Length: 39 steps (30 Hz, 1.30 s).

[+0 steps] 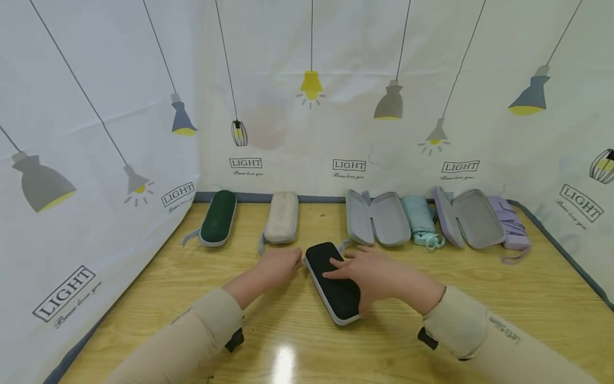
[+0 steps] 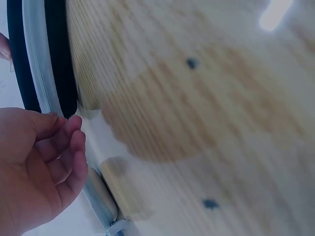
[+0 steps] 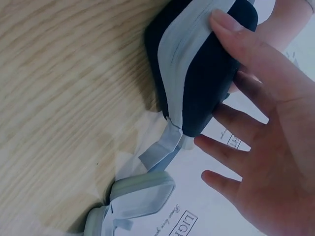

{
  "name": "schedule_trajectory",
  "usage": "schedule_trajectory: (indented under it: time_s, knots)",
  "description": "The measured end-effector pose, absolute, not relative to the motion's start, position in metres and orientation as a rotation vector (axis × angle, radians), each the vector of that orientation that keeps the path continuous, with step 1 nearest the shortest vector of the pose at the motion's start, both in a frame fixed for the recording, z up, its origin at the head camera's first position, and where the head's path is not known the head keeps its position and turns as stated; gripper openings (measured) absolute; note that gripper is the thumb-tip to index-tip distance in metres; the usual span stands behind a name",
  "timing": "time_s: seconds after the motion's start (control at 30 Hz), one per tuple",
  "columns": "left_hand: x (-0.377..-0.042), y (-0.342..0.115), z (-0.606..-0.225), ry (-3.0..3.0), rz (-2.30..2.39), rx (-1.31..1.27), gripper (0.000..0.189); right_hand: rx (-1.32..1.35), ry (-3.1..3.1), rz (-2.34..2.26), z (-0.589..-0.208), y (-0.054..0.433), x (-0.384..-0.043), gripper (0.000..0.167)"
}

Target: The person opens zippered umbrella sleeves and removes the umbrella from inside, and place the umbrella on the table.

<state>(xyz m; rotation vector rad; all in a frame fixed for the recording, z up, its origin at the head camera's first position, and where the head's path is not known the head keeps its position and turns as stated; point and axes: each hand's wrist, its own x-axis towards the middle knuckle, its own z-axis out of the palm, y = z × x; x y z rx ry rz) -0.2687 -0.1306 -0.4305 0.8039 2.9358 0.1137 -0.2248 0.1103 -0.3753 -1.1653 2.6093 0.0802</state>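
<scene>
A black zip case (image 1: 331, 280) with a grey zipper band lies on the table, turned at a slant between the two hands. My left hand (image 1: 282, 265) is at its far left corner, thumb and forefinger pinched together at the zipper band (image 2: 39, 59); the zipper pull between them is hidden by the fingertips. My right hand (image 1: 379, 277) holds the case from the right, fingers spread over the lid and thumb (image 3: 229, 22) pressed against the zipper band at the near side. A grey strap (image 3: 162, 145) sticks out from the case's far end.
Along the back stand a green case (image 1: 218, 218), a beige case (image 1: 281, 217), an open grey case (image 1: 390, 218), a folded teal umbrella (image 1: 418, 213), an open lilac case (image 1: 477, 218) and a folded purple umbrella (image 1: 509, 221). A printed cloth (image 1: 288, 133) walls the table's back and sides.
</scene>
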Motion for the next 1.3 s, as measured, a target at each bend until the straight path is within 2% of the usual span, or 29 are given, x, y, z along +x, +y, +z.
schedule_trajectory:
  time_s: [0.33, 1.03, 1.3]
  knots:
    - [-0.258, -0.131, -0.425, 2.822, 0.136, 0.826, 0.018, -1.117, 2.74, 0.215, -0.384, 0.083, -0.215, 0.093]
    - [-0.239, -0.159, -0.413, 2.659, 0.055, 0.995, 0.014, -0.911, 2.926, 0.522, -0.387, 0.036, -0.204, 0.102]
    - [-0.235, -0.17, -0.402, 2.524, 0.134, 0.908, 0.018, -0.831, 3.01, 0.534, -0.391, 0.027, -0.202, 0.101]
